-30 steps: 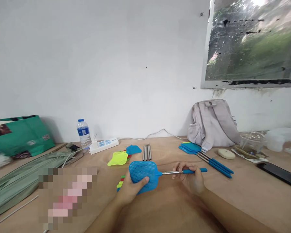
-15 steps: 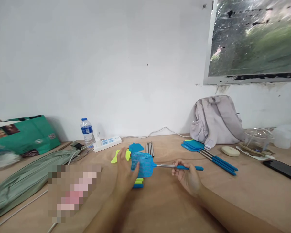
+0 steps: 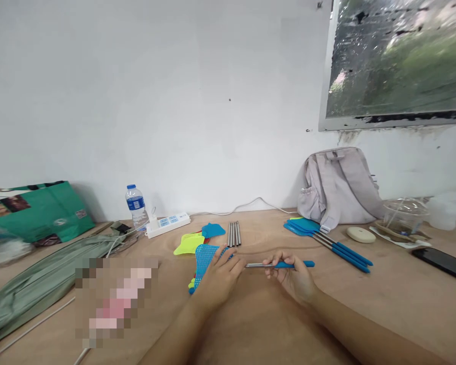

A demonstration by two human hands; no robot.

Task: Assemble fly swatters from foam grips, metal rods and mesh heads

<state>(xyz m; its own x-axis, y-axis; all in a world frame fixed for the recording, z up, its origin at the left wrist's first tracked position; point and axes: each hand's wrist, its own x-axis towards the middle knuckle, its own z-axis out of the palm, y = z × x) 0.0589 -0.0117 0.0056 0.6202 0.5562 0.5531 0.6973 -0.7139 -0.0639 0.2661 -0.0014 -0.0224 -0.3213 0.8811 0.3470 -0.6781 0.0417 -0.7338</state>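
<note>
A blue mesh fly swatter (image 3: 204, 259) is held level across the middle of the table. My left hand (image 3: 223, 274) closes over the right part of its head and the neck, hiding the joint with the metal rod. My right hand (image 3: 292, 274) grips the blue handle, fingers curled round its front end. Beneath the swatter, blue and yellow-green handle ends (image 3: 192, 286) peek out, mostly covered. Just behind lie loose swatter heads, a yellow-green one (image 3: 190, 244) and a blue one (image 3: 213, 230), with a bit of red between them. Several metal rods (image 3: 234, 234) lie side by side beyond my left hand.
Several blue-handled swatters (image 3: 344, 253) lie stacked at right, before a grey backpack (image 3: 340, 187). A phone (image 3: 443, 263), a round cream object (image 3: 361, 234) and a clear plastic bowl (image 3: 406, 215) sit farther right. At left are a power strip (image 3: 169, 224), a water bottle (image 3: 136, 205) and green cloth (image 3: 49, 279).
My left hand has moved right, from the far edge of the swatter's head to its neck. The swatter's head has shifted slightly left and the visible rod is shorter. My right hand keeps its grip.
</note>
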